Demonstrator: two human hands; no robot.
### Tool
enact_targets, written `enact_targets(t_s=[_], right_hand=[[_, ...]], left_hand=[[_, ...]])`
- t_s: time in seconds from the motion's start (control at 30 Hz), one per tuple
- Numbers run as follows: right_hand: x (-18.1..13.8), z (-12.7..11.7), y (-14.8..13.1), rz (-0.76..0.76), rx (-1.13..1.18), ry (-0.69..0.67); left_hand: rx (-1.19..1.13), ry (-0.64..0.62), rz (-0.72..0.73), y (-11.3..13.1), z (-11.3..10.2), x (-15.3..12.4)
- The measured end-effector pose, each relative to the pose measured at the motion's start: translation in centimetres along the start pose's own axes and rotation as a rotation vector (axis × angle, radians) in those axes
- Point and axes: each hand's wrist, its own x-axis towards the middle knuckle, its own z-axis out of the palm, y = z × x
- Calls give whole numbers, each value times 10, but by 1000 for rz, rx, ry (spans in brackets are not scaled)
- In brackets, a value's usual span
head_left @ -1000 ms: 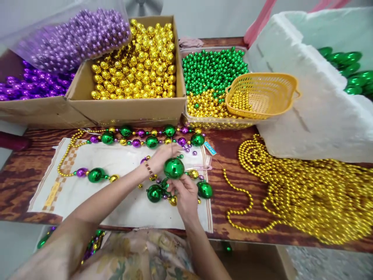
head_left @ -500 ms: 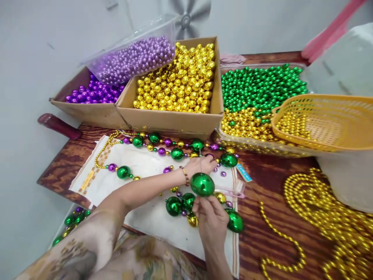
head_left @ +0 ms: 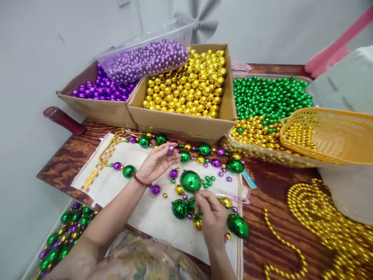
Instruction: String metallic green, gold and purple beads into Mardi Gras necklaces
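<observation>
My right hand (head_left: pixel 212 216) pinches a thin string just under a large green ball (head_left: pixel 190 181), which hangs above a white cloth (head_left: pixel 145 202). My left hand (head_left: pixel 157 162) is raised to the ball's upper left, fingertips pinched on the string's upper end by a small purple bead (head_left: pixel 171 147). Strung green, purple and gold beads (head_left: pixel 186 153) lie across the cloth. More large green balls (head_left: pixel 238 225) rest near my right hand.
A box of gold beads (head_left: pixel 189 87), a box of purple beads (head_left: pixel 99 87) and a clear tub of lilac beads (head_left: pixel 147 60) stand behind. A tray of green and gold beads (head_left: pixel 268 105), a yellow basket (head_left: pixel 326 134) and gold bead strands (head_left: pixel 329 225) are right.
My left hand has lifted off the cloth and drawn left, pulling the string up. The green ball dropped slightly lower. The view shifted right and down a little.
</observation>
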Motion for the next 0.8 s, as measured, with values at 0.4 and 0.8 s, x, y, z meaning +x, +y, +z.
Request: enact_targets(t_s=[0.4,0.8], right_hand=[[-4,6,-6,-5,-98,8],[33,30,-26,155,2,-91]], left_hand=[[-20,-8,11,5,-10,-2],[220,-58,135,-18,26,3]])
